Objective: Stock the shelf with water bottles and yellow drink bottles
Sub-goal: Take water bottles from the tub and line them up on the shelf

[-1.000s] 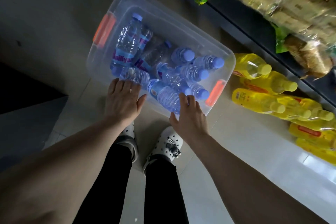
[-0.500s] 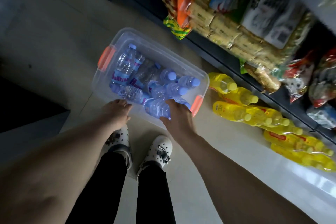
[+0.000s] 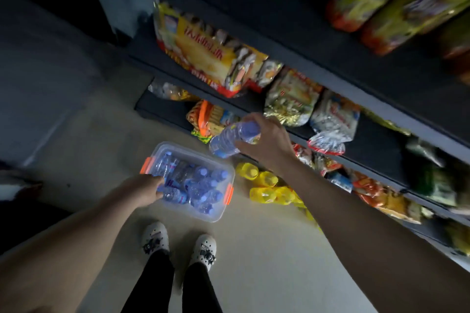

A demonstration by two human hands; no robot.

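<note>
My right hand (image 3: 267, 142) grips a clear water bottle (image 3: 229, 138) with a blue label, held sideways in the air in front of the dark shelf (image 3: 368, 146). Below it on the floor stands a clear plastic bin (image 3: 218, 211) with orange latches, holding several more water bottles (image 3: 201, 180). My left hand (image 3: 143, 189) hangs over the bin's left edge with loosely curled fingers, and I see nothing in it. Several yellow drink bottles (image 3: 264, 185) lie on the floor to the right of the bin, partly hidden by my right forearm.
The shelf boards carry snack bags: a big yellow pack (image 3: 203, 56), silver packets (image 3: 292, 99) and orange bags (image 3: 208, 119) on the lower level. More bags sit on the top right board. My white shoes (image 3: 178, 244) stand just before the bin on pale floor.
I have stood up and the view rose to the shelves. My right hand lifted one water bottle out of the bin. My left hand came off the bin's rim.
</note>
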